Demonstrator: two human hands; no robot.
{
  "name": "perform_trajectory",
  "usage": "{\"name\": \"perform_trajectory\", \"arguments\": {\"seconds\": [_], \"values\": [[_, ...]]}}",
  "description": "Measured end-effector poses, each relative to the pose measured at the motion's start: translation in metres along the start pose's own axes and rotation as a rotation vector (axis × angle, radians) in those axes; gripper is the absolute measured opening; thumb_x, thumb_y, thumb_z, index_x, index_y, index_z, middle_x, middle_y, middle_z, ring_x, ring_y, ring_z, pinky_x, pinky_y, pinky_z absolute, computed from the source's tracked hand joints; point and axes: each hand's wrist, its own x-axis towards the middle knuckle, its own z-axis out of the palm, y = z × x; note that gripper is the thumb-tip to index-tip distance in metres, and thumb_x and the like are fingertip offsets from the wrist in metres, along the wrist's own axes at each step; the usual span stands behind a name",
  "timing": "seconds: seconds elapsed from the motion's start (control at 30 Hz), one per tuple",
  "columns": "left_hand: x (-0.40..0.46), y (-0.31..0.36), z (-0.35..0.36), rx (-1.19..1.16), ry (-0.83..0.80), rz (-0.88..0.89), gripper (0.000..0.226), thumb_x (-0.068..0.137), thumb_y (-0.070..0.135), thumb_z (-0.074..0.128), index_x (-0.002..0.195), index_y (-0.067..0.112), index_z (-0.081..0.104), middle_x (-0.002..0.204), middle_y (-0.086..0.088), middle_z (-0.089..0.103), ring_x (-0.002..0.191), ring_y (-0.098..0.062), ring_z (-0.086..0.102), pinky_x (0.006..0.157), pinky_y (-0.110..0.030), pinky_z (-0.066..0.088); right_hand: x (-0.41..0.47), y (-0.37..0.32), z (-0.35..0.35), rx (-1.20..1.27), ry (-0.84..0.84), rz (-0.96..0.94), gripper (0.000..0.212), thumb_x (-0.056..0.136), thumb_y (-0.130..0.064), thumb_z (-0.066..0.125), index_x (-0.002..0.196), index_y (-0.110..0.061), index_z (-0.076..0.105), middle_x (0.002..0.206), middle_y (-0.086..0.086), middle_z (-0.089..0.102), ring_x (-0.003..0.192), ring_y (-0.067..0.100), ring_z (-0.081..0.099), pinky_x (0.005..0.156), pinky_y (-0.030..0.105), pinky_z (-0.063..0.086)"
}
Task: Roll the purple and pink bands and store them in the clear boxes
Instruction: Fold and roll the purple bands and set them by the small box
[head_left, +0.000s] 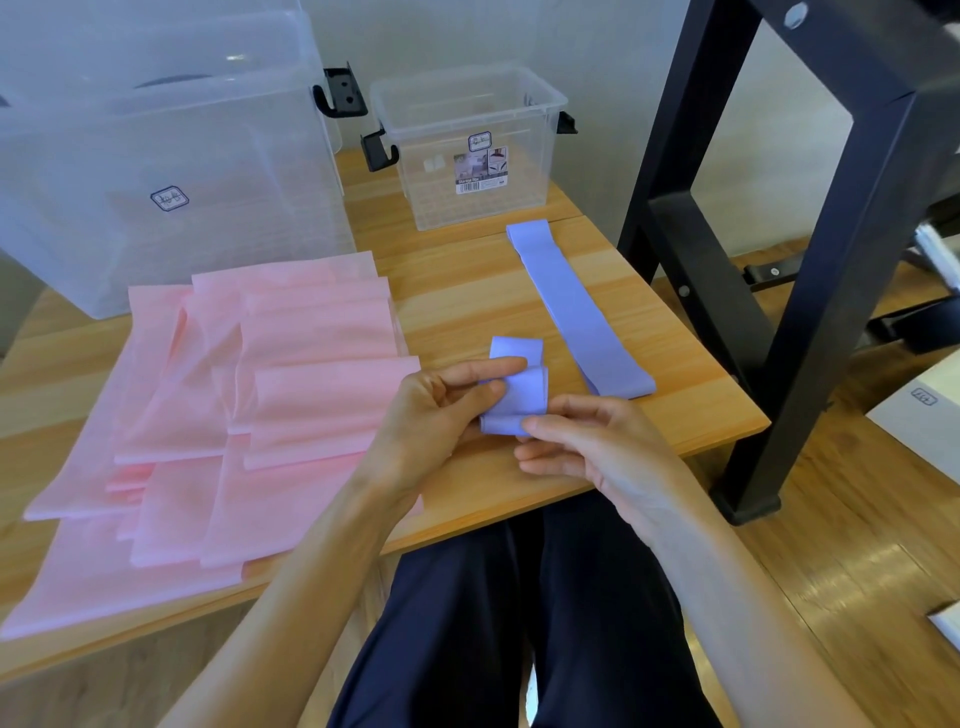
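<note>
1. Nearest: person seated at the counter (519, 291) edge, dark trousers below, both forearms reaching fwd.
2. Left hand (441, 410): fingers curled, thumb & forefinger pinching the top/left side of a part-rolled purple band (517, 395), held just above the counter.
3. Right hand (597, 441): fingers curled, tips pinching the band's lower edge; holds nothing else.
4. Handling, by judgement: the band looks thin, soft, light & floppy, so the roll will likely spring loose if let go. Best held across its full width w/ thumb on the outer lap and fingers under, keeping tension while turning; edges may skew if pinched at one corner only.
5. Just right of the hands: 2nd purple band (576, 306) lying flat, stretched lengthwise away from the person, near end close to the counter edge.
6. Left: pile of pink bands (234, 395), wide thin sheets, overlapped & creased, some hanging over the near edge. Likely slippery against each other; lift one at a time by a short end.
7. Far: small box (467, 150), clear, lid off, black clips, seems empty; just beyond the flat band's far end.
8. Far left: big box (156, 156), clear, touching the pink pile's back edge.
9. Right: black frame (841, 260) standing on the floor beside the counter.
</note>
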Motion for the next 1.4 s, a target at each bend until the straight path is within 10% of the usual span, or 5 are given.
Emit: {"name": "perform_trajectory", "arguments": {"seconds": [0.2, 0.43, 0.6, 1.1, 1.4], "values": [[-0.001, 0.000, -0.006, -0.045, -0.076, -0.027, 0.031, 0.097, 0.004, 0.055, 0.105, 0.025, 0.077, 0.112, -0.011, 0.073, 0.106, -0.024, 0.070, 0.096, -0.035, 0.054, -0.001, -0.002, -0.001, -0.025, 0.010, 0.008, 0.011, 0.086, -0.004, 0.072, 0.093, 0.005, 0.072, 0.077, 0.016, 0.072, 0.074, 0.026, 0.073, 0.072, 0.033, 0.062], [-0.006, 0.003, -0.005, -0.021, -0.097, 0.019, 0.027, 0.093, 0.001, 0.060, 0.109, 0.019, 0.072, 0.082, 0.004, 0.075, 0.067, 0.002, 0.066, 0.058, -0.007, 0.046, 0.000, -0.001, 0.002, 0.044, 0.058, -0.027, 0.017, 0.088, -0.011, 0.072, 0.094, 0.005, 0.073, 0.081, 0.016, 0.072, 0.074, 0.025, 0.073, 0.071, 0.032, 0.062], [-0.003, -0.004, -0.002, -0.069, -0.040, 0.000, 0.022, 0.097, 0.008, 0.057, 0.105, 0.020, 0.073, 0.098, -0.002, 0.077, 0.097, -0.013, 0.072, 0.080, -0.020, 0.057, 0.000, -0.001, 0.003, 0.093, 0.095, -0.113, 0.019, 0.082, -0.005, 0.076, 0.098, 0.004, 0.071, 0.089, 0.013, 0.076, 0.081, 0.025, 0.075, 0.072, 0.025, 0.060], [-0.011, 0.003, 0.001, 0.017, -0.003, 0.051, 0.023, 0.093, 0.004, 0.061, 0.110, 0.015, 0.072, 0.075, 0.014, 0.074, 0.065, 0.010, 0.064, 0.053, -0.002, 0.041, -0.005, -0.006, 0.001, 0.037, 0.050, -0.076, 0.024, 0.082, -0.013, 0.077, 0.100, 0.002, 0.072, 0.086, 0.013, 0.076, 0.079, 0.023, 0.075, 0.071, 0.027, 0.061], [-0.012, 0.000, 0.001, 0.063, -0.016, 0.079, 0.024, 0.094, 0.007, 0.062, 0.111, 0.020, 0.072, 0.091, 0.003, 0.078, 0.084, 0.002, 0.070, 0.070, -0.007, 0.047, -0.006, -0.007, 0.002, -0.037, 0.057, -0.084, 0.019, 0.083, -0.018, 0.076, 0.089, 0.000, 0.075, 0.079, 0.014, 0.075, 0.073, 0.024, 0.075, 0.065, 0.025, 0.061]]}}
